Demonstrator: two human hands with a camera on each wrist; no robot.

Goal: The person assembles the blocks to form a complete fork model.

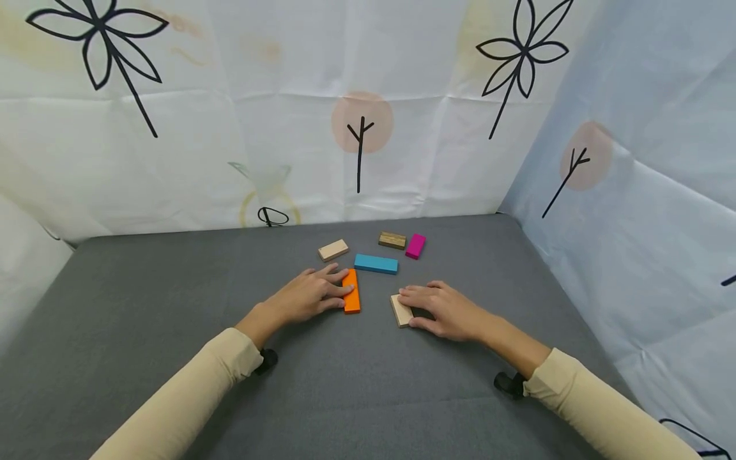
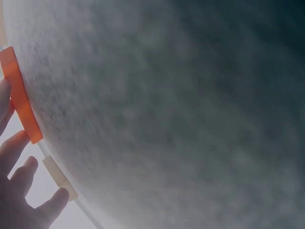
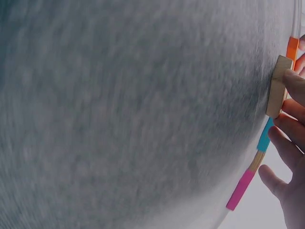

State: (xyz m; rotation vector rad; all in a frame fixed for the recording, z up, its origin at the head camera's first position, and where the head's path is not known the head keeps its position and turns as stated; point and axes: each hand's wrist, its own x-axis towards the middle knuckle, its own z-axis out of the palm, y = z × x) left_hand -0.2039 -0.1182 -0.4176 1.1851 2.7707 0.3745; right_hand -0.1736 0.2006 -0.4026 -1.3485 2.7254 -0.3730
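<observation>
An orange wooden block [image 1: 351, 305] lies lengthwise on the grey table, with my left hand [image 1: 307, 294] over its left side. The thumb is at the block's near left edge and a finger reaches across its top, holding it. In the left wrist view the orange block [image 2: 23, 102] shows beside the thumb, the other fingers spread past it. To the right, my right hand [image 1: 448, 312] grips a pale wooden block [image 1: 400, 313] between thumb and fingers. The right wrist view shows the thumb against that pale block [image 3: 276, 93]. Its far side is hidden.
Just beyond the hands lies a blue block [image 1: 376, 264]. Behind it are another pale block [image 1: 333, 250], a brown wood-grain block [image 1: 392, 240] and a magenta block [image 1: 416, 246]. White printed cloth [image 1: 299, 128] hangs along the table's back edge, bluish cloth [image 1: 650, 179] along the right.
</observation>
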